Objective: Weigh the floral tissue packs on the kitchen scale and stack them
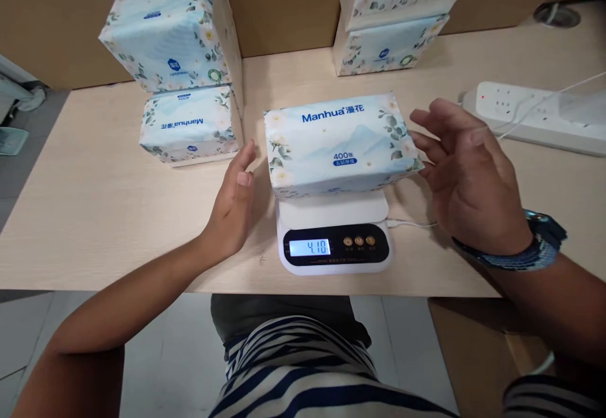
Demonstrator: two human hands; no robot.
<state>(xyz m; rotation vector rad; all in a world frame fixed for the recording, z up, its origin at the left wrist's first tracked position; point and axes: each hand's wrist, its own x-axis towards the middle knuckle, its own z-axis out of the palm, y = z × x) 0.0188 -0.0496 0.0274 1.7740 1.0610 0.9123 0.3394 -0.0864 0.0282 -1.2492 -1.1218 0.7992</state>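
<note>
The left grip [231,206] is open, left of the scale [334,211], apart from the tissue pack [338,141]; the right grip [466,175] is open right of the scale, contact with the pack unclear. The scale sits near the counter's [113,228] front edge; behind it, a gap parts two stacks [173,45]. Atop it, the pack is boxy, pale blue, flowered.

Pale-blue floral pack [341,143], white scale [336,230], navy-and-white striped shirt [303,374]

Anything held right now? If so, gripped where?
No grip visible: the Manhua pack rests on the scale. Left hand open, apart from it; right hand open by its right end, contact unclear.
</note>
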